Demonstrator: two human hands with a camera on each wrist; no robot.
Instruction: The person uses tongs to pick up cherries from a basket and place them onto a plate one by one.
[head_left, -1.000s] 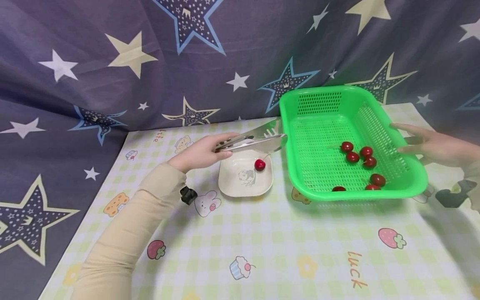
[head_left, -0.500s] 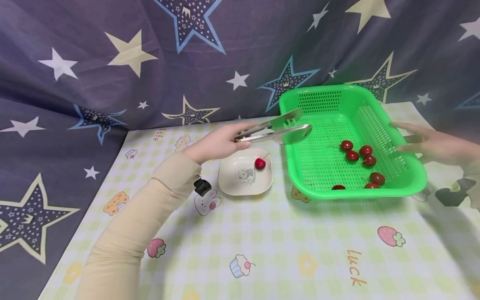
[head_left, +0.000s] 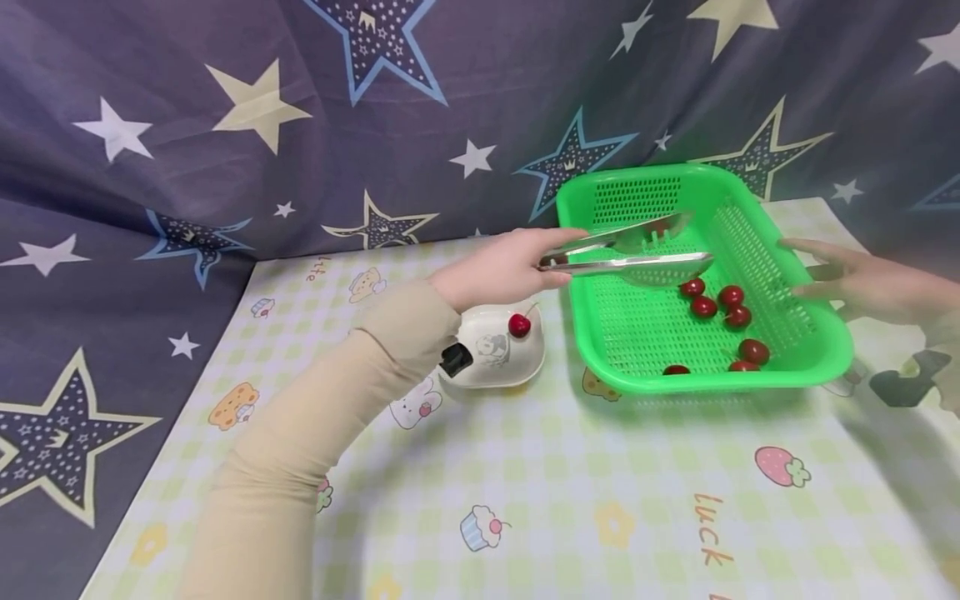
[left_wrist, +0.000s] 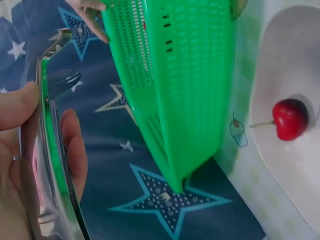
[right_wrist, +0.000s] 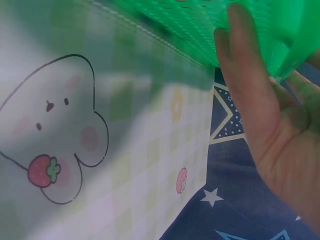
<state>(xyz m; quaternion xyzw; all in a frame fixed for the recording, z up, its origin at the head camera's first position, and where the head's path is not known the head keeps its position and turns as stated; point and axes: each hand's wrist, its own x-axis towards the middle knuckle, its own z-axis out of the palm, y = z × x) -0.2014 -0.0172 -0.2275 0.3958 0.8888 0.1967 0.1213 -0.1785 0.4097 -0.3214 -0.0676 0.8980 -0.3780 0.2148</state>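
In the head view my left hand (head_left: 498, 268) holds a pair of metal tongs (head_left: 626, 264), whose two arms stand apart over the left half of a green plastic basket (head_left: 705, 385). Nothing shows between the tong ends. Several dark red cherries (head_left: 703, 307) lie on the basket's floor, toward the right and front. A single stemmed cherry (left_wrist: 291, 119) sits in a white dish (head_left: 525, 358) below my left wrist. My right hand (right_wrist: 270, 120) rests against the basket's right side with its fingers fairly straight.
A checked tablecloth (head_left: 570, 467) with printed cartoon pictures covers the table. Behind it hangs a dark blue star-patterned cloth (head_left: 420, 158), close to the basket's back edge. The dish stands just left of the basket.
My left hand has carried the tongs rightward from above the white dish to over the basket. My right hand, the basket and the cherries stay in place.
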